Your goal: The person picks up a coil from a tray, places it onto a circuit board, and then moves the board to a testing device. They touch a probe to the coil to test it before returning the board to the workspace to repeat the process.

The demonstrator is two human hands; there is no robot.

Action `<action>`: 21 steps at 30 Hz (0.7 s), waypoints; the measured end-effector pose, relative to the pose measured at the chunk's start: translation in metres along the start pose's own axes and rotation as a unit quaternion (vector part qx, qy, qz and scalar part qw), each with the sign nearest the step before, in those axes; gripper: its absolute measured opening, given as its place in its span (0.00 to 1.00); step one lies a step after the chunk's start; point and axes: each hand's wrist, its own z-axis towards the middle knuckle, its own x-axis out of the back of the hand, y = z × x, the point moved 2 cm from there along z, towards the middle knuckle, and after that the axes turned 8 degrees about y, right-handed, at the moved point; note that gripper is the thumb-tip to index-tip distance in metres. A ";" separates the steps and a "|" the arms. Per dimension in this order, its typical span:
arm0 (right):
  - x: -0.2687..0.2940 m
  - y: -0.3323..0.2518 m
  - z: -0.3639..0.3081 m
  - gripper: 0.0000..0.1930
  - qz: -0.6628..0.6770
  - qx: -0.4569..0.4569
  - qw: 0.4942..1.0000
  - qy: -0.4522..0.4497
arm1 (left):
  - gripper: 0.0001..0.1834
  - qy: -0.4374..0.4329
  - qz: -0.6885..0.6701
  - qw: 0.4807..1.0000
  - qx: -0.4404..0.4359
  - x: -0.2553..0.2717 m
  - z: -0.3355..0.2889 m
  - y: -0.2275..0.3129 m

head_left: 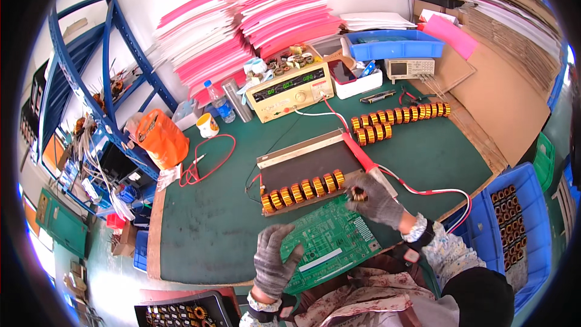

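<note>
A green circuit board (330, 245) lies tilted at the table's near edge, partly over my lap. My left hand (275, 260), in a grey knit glove, grips its left edge, with the thumb over the board's face. Above the board's upper right part, my gloved right hand (378, 203) pinches a small copper-wound toroid coil (358, 194). Just beyond the board sits a shallow fixture with a dark plate (308, 166) and pale side rails. A row of upright toroid coils (307, 189) lines its near side.
More coils (399, 116) stand in rows at the back right. A red-and-white lead (417, 190) crosses the table from the power supply (290, 92). Blue bins (478, 230) holding coils flank the right side; a black tray (181, 312) of parts sits lower left.
</note>
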 end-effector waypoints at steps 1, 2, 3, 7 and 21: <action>0.005 0.018 0.009 0.31 -0.173 0.063 0.977 0.104 | 0.24 0.006 -0.009 0.999 0.036 -0.002 -0.014 -0.008; 0.008 0.028 0.017 0.33 -0.338 0.123 0.911 0.201 | 0.23 0.014 -0.015 0.997 0.073 -0.002 -0.030 -0.015; 0.010 0.032 0.026 0.33 -0.337 0.123 0.911 0.205 | 0.23 0.027 0.000 0.995 0.094 -0.002 -0.048 -0.020; 0.008 0.034 0.053 0.38 -0.402 0.080 0.909 0.076 | 0.23 0.007 0.081 0.980 0.182 0.005 -0.121 -0.035; 0.021 0.055 0.000 0.38 -0.495 -0.076 0.841 0.204 | 0.26 0.094 -0.260 0.839 0.469 0.010 -0.161 -0.038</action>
